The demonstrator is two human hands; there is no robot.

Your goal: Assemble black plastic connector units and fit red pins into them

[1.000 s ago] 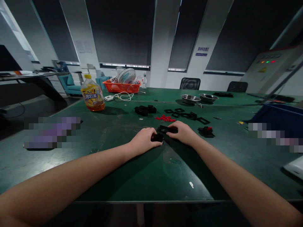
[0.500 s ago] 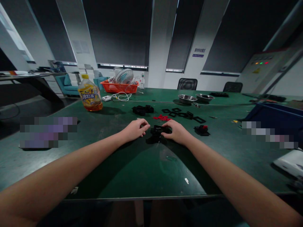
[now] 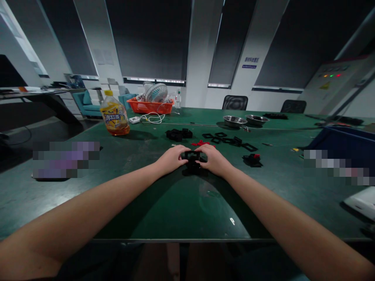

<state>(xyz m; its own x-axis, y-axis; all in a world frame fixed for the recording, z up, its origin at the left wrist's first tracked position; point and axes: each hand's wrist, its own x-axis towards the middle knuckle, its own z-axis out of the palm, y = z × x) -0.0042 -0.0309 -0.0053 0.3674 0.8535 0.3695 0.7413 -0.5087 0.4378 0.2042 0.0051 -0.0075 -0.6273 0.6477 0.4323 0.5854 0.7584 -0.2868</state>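
In the middle of the green table [image 3: 175,203], my left hand [image 3: 171,160] and my right hand [image 3: 216,160] face each other. Between their curled fingers and thumbs is a small black rectangular frame [image 3: 192,153], gripped at its two sides. A dark black part [image 3: 193,166] sits right below the frame; whether the two are joined I cannot tell. Just beyond my fingers lie several small red pieces [image 3: 202,143]. Several flat black frames [image 3: 221,139] are scattered behind them, and a heap of black parts [image 3: 178,134] lies to the left. A black piece with a red bit [image 3: 252,160] rests right of my right hand.
A bottle of orange drink [image 3: 115,115] stands at the left, near an orange basket [image 3: 150,106] holding a fan. Two metal bowls [image 3: 234,121] are at the back right. A dark blue bin [image 3: 345,146] is on the right, and a blurred flat object [image 3: 67,160] lies left.
My left hand has moved right and taken hold of the left side of the black frame. My right hand keeps hold of the other side. The view has shifted slightly.
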